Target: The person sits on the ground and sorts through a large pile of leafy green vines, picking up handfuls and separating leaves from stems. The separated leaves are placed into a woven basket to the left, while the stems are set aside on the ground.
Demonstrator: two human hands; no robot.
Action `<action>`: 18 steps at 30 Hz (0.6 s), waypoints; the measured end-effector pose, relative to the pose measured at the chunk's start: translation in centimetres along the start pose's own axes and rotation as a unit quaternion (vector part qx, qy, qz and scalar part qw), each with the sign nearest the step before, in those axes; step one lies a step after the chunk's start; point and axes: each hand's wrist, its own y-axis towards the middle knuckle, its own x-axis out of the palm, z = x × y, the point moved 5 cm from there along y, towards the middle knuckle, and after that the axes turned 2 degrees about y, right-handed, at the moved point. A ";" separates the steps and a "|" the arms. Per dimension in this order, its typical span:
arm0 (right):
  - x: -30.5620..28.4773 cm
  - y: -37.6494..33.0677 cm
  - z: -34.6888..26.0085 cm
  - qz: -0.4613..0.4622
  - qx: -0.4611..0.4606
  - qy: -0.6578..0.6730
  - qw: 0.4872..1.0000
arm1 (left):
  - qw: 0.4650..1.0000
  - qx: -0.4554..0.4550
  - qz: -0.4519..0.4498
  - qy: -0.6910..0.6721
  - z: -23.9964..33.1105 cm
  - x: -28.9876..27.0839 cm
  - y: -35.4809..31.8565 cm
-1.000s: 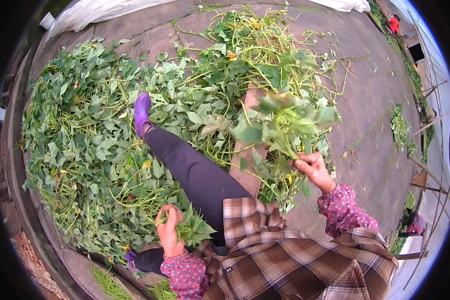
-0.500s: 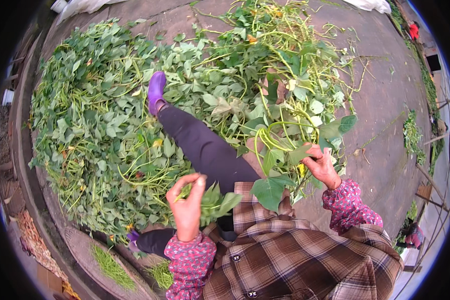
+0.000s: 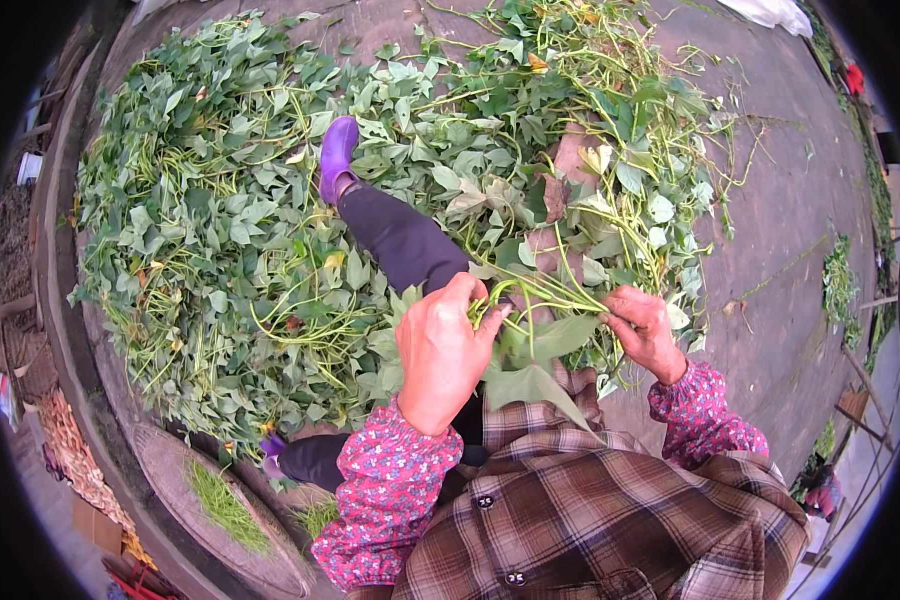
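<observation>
In front of my lap, my left hand (image 3: 438,345) is closed, thumb and fingers pinching a bunch of sweet potato leaf stems (image 3: 548,290). The same stems run across to my right hand (image 3: 646,330), whose thumb and fingers pinch their converging ends. Broad green leaves (image 3: 532,385) hang below the stems, between the hands. More leaves stick out beside the left hand, partly hidden behind it. Around my stretched-out leg lies a wide heap of cut sweet potato vines (image 3: 210,230), with tangled, partly stripped stems (image 3: 620,70) at its far right.
My leg wears a purple shoe (image 3: 338,160) amid the heap. At lower left, a woven tray (image 3: 160,455) holds thin green stems (image 3: 225,508). A low concrete edge (image 3: 60,260) borders the left side. A small leafy pile (image 3: 840,280) lies on the paved ground (image 3: 790,190) at right.
My left hand has moved right and up, from apart to gripping the stems that my right hand holds. The stems now stretch between both hands; the large leaf hangs lower.
</observation>
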 end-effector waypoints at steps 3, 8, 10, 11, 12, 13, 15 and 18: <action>0.1 -0.2 0.1 -0.011 0.009 0.011 1.000 | 0.999 0.025 0.029 0.033 -0.6 0.6 0.1; 0.2 0.0 -0.2 -0.025 0.005 0.005 1.000 | 0.990 0.119 0.003 0.075 -0.5 1.2 -0.4; 0.2 -0.2 -0.1 -0.037 0.000 -0.002 0.999 | 0.984 0.148 -0.018 0.096 -0.5 1.6 -0.5; 0.3 -0.3 -0.1 -0.043 -0.004 -0.003 0.999 | 0.981 0.157 -0.028 0.110 -0.6 1.8 -0.6; 0.4 -0.3 -0.1 -0.049 -0.008 -0.004 0.999 | 0.978 0.166 -0.039 0.124 -0.7 2.0 -0.7; 0.5 -0.4 -0.1 -0.052 -0.015 0.002 0.999 | 0.976 0.166 -0.048 0.135 -1.0 2.1 -0.8; 0.6 -0.4 -0.2 -0.060 -0.027 0.000 0.998 | 0.974 0.171 -0.078 0.123 -1.4 2.4 -1.3; 0.6 -0.6 -0.1 -0.061 -0.020 0.009 0.998 | 0.980 0.158 -0.118 -0.007 -1.9 2.1 -1.8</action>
